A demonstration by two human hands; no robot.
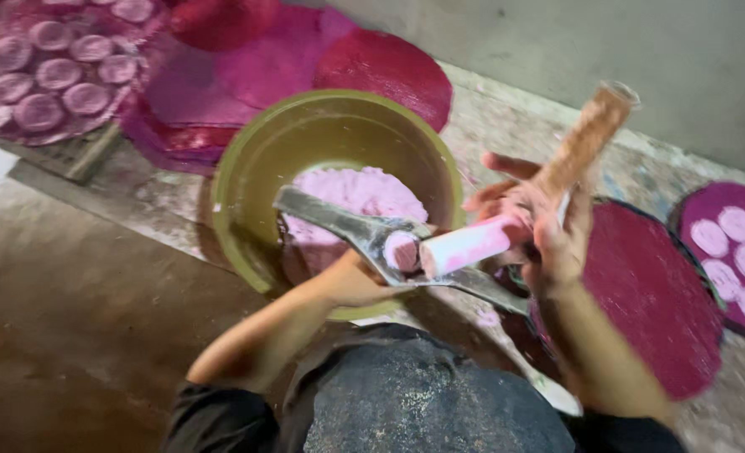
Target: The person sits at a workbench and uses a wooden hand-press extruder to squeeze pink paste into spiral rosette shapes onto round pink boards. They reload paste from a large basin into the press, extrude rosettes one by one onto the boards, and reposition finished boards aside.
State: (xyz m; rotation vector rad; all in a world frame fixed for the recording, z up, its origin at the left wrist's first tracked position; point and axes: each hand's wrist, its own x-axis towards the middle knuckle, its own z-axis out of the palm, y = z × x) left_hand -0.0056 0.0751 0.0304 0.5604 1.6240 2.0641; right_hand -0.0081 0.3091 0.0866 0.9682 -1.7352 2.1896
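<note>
1. Pink dough (357, 195) sits in the olive-green bowl (246, 159), just beyond the left hand (351, 281).
2. Dark red round mats (653, 294) lie under and right of the right hand (548, 231), some carrying pale pink discs (737, 243).
3. Looks like the cutting step: left grip is wrapped around a metal blade (330, 220), touching the pink roll's (469, 245) end.
4. Right grip is closed around that roll and its brown tube (586, 134). Next slice wants a steady roll, I'd guess.

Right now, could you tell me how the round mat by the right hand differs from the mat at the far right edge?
The near mat is bare dark red, while the far-right mat carries pale pink discs. The near mat shows almost whole; the far-right mat is cut off by the frame. The right hand overlaps the near mat, not the far one. Both are round and reddish.
</note>
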